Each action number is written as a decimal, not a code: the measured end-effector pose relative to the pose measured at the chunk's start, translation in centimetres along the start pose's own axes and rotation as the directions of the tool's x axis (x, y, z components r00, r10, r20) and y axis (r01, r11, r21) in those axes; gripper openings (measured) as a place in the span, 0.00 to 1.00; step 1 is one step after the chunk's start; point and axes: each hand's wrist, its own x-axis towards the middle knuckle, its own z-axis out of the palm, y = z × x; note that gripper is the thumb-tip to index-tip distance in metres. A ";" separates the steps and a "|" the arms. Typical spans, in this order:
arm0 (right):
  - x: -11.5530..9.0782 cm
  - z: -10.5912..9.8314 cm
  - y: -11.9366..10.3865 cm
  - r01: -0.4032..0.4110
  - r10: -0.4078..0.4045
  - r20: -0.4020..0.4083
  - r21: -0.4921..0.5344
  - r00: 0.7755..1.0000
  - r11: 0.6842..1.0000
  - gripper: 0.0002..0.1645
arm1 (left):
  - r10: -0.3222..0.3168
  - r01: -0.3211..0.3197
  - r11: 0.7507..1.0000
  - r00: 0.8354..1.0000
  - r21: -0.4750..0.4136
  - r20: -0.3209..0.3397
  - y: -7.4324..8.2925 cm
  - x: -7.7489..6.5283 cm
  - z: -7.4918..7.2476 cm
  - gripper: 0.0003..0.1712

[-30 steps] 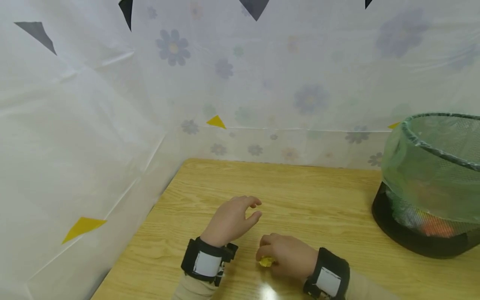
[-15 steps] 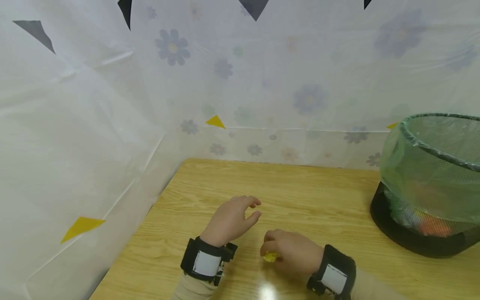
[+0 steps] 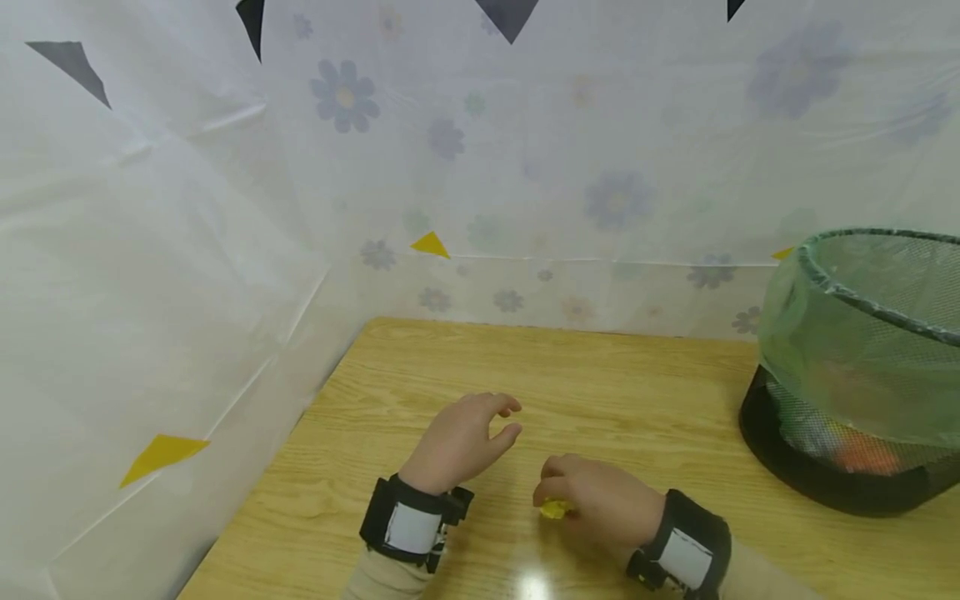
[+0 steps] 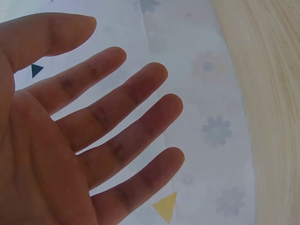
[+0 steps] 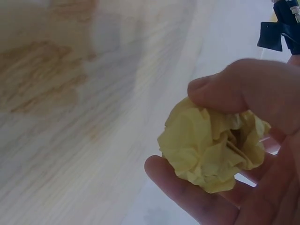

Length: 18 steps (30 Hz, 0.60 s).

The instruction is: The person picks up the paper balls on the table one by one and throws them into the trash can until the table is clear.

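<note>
A crumpled ball of yellow paper (image 5: 206,145) shows large in the right wrist view, pinched between the thumb and fingers of my right hand (image 3: 603,507). In the head view only a small part of the paper ball (image 3: 554,508) peeks out under the fingers, low over the table. To its left, my left hand (image 3: 461,442) hovers with nothing in it. Its fingers (image 4: 136,122) are spread and relaxed in the left wrist view, palm toward the camera.
A wood-grain table (image 3: 525,375) lies under both hands. At the right stands a black mesh wastebasket (image 3: 840,492) with a green bag (image 3: 847,350) over its rim; orange and other coloured contents show through the mesh. White flower-print sheeting (image 3: 555,167) borders the table at back and left.
My right hand has shifted a little right and away from me, carrying the yellow paper ball off from the left hand. The left hand has stayed where it was.
</note>
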 end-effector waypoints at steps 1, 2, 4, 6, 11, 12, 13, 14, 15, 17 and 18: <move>-0.1 -0.1 0.1 0.003 -0.003 -0.007 -0.005 1.000 1.000 0.17 | -0.001 0.001 1.000 1.000 -0.001 0.001 0.0 0.0 0.0 0.17; -0.2 -0.1 0.1 0.002 -0.003 -0.010 -0.009 1.000 1.000 0.18 | -0.002 0.002 1.000 1.000 -0.002 0.001 0.0 0.0 0.0 0.17; -0.4 -0.4 0.2 0.010 -0.010 -0.016 -0.012 1.000 1.000 0.18 | -0.004 0.004 1.000 1.000 -0.003 0.003 0.0 0.0 0.0 0.17; -0.6 -0.5 0.4 0.014 -0.014 -0.021 -0.008 1.000 1.000 0.19 | -0.008 0.008 1.000 1.000 -0.004 0.005 0.1 0.0 0.0 0.17; -1.4 -0.9 0.8 0.026 -0.028 -0.046 -0.030 0.999 0.999 0.20 | -0.011 0.011 1.000 1.000 -0.006 0.008 0.1 0.0 0.0 0.17; -1.5 -1.0 0.9 0.025 -0.027 -0.049 -0.035 0.998 0.999 0.20 | -0.012 0.012 1.000 1.000 -0.005 0.008 0.1 0.0 0.0 0.17; -1.6 -1.1 1.0 0.025 -0.027 -0.053 -0.041 0.998 0.999 0.20 | -0.012 0.012 1.000 1.000 -0.004 0.008 0.1 0.0 0.0 0.17; -1.7 -1.2 1.0 0.023 -0.026 -0.056 -0.046 0.998 0.999 0.20 | -0.012 0.012 1.000 1.000 -0.003 0.007 0.2 0.1 0.0 0.17; -1.7 -1.2 1.1 0.021 -0.024 -0.059 -0.047 0.998 0.999 0.20 | -0.012 0.012 1.000 1.000 -0.002 0.007 0.2 0.1 0.0 0.17; -1.8 -1.4 1.1 0.011 -0.014 -0.059 -0.047 0.998 0.999 0.19 | -0.012 0.012 1.000 1.000 0.001 0.005 0.2 0.1 0.0 0.17; -1.9 -1.5 1.1 0.004 -0.007 -0.057 -0.046 0.998 0.999 0.19 | -0.011 0.011 1.000 1.000 0.003 0.006 0.2 0.1 0.0 0.17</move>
